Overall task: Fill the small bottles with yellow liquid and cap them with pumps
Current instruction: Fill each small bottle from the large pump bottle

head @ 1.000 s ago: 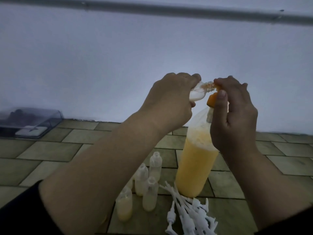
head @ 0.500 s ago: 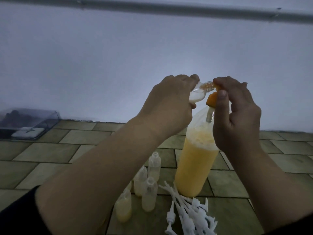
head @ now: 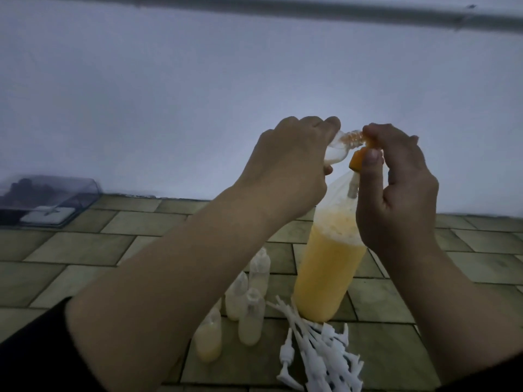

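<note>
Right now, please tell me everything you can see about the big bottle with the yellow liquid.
The big bottle is tall, of clear plastic as it looks, and stands on the tiled floor, leaning a little. Opaque yellow liquid with foam on top fills it up to the shoulder; the tapering neck is empty. An orange pump head sits on top, its tube going down inside. The right hand holds that pump head, thumb on it. White pumps lie against the bottle's base.
</note>
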The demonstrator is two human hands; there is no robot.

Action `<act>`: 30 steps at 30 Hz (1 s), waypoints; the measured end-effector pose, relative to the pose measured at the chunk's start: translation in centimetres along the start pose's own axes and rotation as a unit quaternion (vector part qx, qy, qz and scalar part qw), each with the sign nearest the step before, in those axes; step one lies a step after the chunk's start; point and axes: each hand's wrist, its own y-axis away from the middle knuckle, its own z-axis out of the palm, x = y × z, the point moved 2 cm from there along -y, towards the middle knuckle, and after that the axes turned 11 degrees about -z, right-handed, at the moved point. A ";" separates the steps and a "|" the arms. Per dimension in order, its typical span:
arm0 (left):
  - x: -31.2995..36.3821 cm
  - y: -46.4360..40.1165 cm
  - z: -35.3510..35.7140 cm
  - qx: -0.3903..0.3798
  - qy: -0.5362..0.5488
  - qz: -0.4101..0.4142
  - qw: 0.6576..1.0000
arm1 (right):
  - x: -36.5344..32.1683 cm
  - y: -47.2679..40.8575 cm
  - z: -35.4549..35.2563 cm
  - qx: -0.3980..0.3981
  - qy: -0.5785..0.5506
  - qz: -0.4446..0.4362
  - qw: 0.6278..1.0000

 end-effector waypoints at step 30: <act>-0.7 -0.6 0.1 -0.012 0.006 0.007 1.000 | -0.5 -0.3 0.0 -0.020 0.020 0.001 1.000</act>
